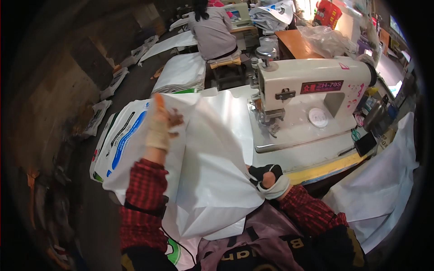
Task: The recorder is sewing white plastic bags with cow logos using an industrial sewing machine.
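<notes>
A large white woven-plastic sack (212,167) spreads across my lap and the table's left side, its surface creased and lifted toward the right. My left hand (163,124), in a pale glove with an orange covering on one finger, is over the sack's far left part. Its fingers look apart, though motion blurs them. At the sack's right edge, my right hand (267,177) is closed on the material; it wears a black fingerless glove with a light cuff. Just beyond that hand stands a white industrial sewing machine (312,90). Its needle area (273,119) is to the left.
A stack of printed white sacks (126,135) lies at left, and folded white sacks (181,72) farther back. Another person (212,31) sits ahead on a stool (226,67). Green-handled scissors (356,134) and a black box (365,144) are right; white fabric (375,189) hangs nearby.
</notes>
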`<state>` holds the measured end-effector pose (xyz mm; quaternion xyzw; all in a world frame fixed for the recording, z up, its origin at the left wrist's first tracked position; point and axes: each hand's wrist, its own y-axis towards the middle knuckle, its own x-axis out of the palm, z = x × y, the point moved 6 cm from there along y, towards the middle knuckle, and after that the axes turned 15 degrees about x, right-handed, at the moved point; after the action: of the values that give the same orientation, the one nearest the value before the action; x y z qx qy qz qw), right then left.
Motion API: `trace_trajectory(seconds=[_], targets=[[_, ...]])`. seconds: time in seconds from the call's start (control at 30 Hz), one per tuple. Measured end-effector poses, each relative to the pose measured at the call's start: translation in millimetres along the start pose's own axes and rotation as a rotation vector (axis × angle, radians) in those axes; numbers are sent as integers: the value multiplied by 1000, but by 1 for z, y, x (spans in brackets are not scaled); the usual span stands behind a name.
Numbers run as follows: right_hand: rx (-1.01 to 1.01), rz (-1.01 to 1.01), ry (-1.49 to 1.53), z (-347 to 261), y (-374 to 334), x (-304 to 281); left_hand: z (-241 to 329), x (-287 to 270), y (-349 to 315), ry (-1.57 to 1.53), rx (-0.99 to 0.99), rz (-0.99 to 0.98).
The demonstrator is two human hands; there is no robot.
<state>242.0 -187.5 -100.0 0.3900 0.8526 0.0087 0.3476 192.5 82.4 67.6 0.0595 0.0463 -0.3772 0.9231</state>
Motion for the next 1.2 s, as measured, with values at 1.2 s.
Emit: trace_trajectory(seconds=[1.2], targets=[[818,-611,-133,78,-137,-8,-176,211,79,1071,754,-505]])
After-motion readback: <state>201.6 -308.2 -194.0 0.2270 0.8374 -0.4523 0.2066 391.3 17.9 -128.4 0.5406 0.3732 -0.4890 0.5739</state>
